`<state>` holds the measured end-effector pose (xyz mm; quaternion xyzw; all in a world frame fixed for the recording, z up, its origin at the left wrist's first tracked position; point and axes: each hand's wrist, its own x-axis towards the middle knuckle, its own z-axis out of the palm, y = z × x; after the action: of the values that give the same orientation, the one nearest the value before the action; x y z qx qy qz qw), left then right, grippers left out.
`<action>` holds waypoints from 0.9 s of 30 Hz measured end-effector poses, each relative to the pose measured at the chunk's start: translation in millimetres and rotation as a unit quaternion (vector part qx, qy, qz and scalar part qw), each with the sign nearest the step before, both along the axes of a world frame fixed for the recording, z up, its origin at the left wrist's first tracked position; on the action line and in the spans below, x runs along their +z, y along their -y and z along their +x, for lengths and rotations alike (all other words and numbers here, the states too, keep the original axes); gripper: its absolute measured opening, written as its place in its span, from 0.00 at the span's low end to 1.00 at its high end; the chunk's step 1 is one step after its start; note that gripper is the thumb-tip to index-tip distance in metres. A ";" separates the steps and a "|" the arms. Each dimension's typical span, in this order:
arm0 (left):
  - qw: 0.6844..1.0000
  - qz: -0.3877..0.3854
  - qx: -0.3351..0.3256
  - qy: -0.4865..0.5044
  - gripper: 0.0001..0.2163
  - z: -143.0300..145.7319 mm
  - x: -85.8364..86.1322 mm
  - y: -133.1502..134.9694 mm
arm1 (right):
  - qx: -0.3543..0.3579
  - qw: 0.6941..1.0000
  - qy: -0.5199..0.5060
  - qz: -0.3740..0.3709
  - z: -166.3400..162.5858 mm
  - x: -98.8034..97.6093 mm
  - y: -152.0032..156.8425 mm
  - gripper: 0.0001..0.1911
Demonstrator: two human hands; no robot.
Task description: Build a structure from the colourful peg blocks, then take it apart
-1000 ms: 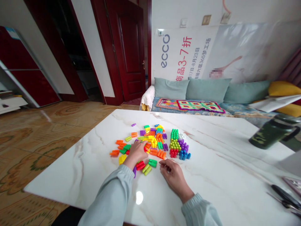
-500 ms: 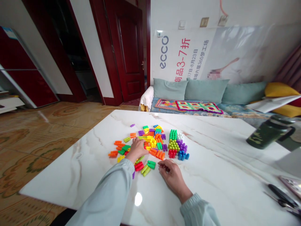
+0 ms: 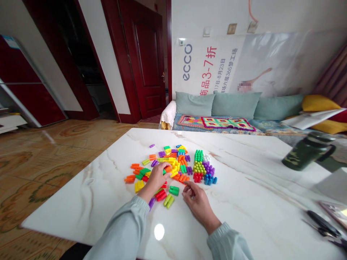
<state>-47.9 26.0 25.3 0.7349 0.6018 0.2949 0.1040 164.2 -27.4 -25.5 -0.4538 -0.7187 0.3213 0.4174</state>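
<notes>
On the white tabletop (image 3: 244, 187), seen from the head camera, a sorted cluster of stacked blocks (image 3: 204, 168) stands built, while most loose blocks (image 3: 165, 164) lie scattered just left of it, unsorted. The left hand (image 3: 156, 177) curls over an orange piece in the pile; its grip cannot be told. The right hand (image 3: 195, 198) rests loosely closed, empty. Since a second ago, the left hand has shifted slightly rightward.

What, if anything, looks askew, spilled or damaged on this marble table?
The dark green camouflage mug at the table's right side appears tipped, though wide-angle distortion may exaggerate it; no spill shows. The loose colourful plastic building pieces lie scattered beside a neatly joined block.
</notes>
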 end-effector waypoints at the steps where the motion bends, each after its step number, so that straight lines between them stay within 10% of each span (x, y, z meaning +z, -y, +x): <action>1: 1.000 0.008 -0.017 0.017 0.15 3.2 -1.9 6.4 | -0.003 1.000 -0.004 0.004 -0.2 -1.3 -0.5 0.20; 8: 0.983 0.010 -0.178 0.053 0.17 36.3 -16.0 50.2 | 0.007 0.999 -0.019 0.049 -0.1 -0.2 -1.1 0.21; 27: 0.944 -0.057 -0.054 0.319 0.10 31.5 -22.3 59.8 | -0.002 0.998 -0.058 -0.009 3.4 10.3 3.4 0.17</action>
<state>-16.5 -33.7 3.1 0.6264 0.5121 0.4731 0.3487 167.6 -30.8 -15.2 -0.4393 -0.6893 0.3532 0.4551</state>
